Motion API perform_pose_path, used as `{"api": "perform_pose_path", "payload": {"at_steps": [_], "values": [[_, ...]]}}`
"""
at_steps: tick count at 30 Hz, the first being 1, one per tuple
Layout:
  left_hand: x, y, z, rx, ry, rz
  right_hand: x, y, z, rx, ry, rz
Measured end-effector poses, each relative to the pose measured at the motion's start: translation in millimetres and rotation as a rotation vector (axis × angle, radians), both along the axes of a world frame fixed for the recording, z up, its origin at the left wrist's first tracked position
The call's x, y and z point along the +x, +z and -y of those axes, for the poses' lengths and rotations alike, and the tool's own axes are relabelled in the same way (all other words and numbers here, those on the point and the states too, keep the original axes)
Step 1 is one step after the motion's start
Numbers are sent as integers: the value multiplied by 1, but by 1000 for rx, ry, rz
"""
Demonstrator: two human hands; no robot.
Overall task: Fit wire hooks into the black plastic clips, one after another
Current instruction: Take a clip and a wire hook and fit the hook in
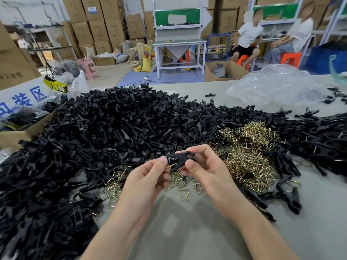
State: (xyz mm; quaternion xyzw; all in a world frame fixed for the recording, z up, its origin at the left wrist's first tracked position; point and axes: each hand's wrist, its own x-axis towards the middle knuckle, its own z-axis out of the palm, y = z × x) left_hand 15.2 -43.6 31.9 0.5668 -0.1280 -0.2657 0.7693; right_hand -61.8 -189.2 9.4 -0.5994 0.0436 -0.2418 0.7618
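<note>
Black plastic clip (179, 160), raised off the counter (187, 231) just left of the heap of wire hooks (249, 158), within short reach of fresh stock. Right hand (203, 167): grip clamped on the clip's ringed end, thumb and fingers steadying it. Left hand (148, 177): grip pinched together on a wire hook (172, 165) at the clip's other end, probably for pressing it home. Pile of loose clips (112, 128) left of and behind the heap; finished ones apparently to its right.

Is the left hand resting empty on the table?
No, the left hand and right hand both pinch one black clip above the table.
</note>
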Motion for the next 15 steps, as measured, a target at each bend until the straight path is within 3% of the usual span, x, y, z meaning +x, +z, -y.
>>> {"api": "perform_pose_path", "payload": {"at_steps": [15], "values": [[-2, -3, 4, 5, 41, -133, 2, 4, -6, -90, -19, 0]]}}
